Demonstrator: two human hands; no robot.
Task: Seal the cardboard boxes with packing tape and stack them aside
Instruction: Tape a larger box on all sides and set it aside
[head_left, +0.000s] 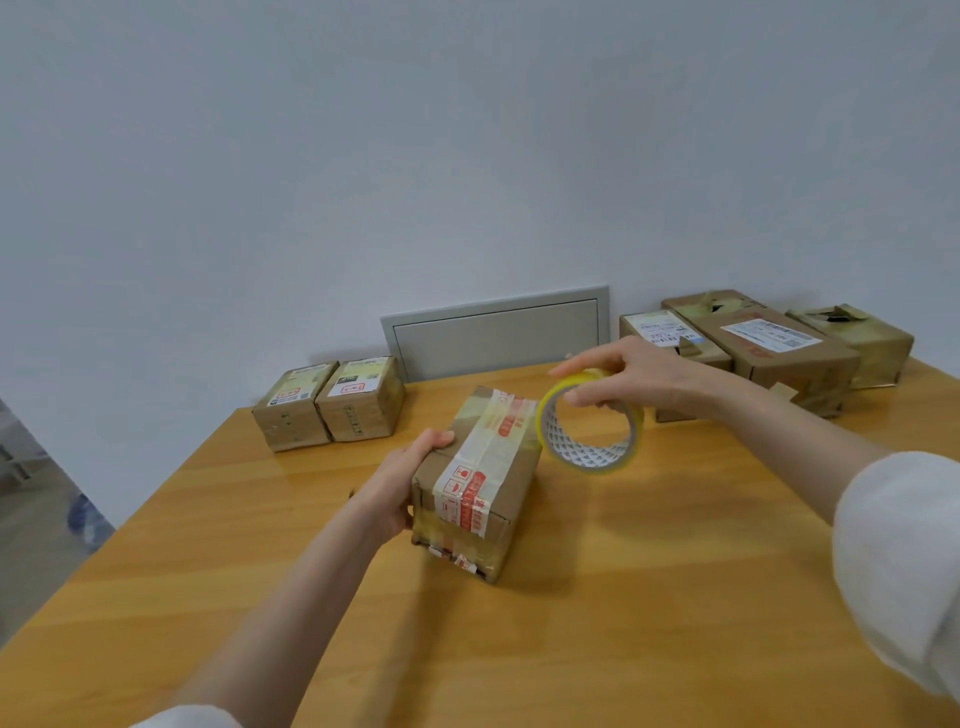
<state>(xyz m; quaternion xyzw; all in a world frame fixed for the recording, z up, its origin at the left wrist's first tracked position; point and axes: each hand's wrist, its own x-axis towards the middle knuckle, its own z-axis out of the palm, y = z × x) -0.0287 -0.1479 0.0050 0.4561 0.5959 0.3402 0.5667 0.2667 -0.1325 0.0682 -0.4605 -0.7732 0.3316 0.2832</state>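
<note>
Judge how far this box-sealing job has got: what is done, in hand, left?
Seemingly done: two small boxes set aside far left, more boxes far right. In hand: the left hand grips the centre box; the right hand holds the tape roll beside it. Left: tape this box, then stack.

The counter (675, 597) is smooth wood with glossy varnish. The cardboard box (511, 483) at its middle is brown and matt, crossed by shiny plastic strips. The tape roll (592, 452) is glossy yellowish plastic on a paper core. The sleeve (904, 545) is white cloth.
</note>
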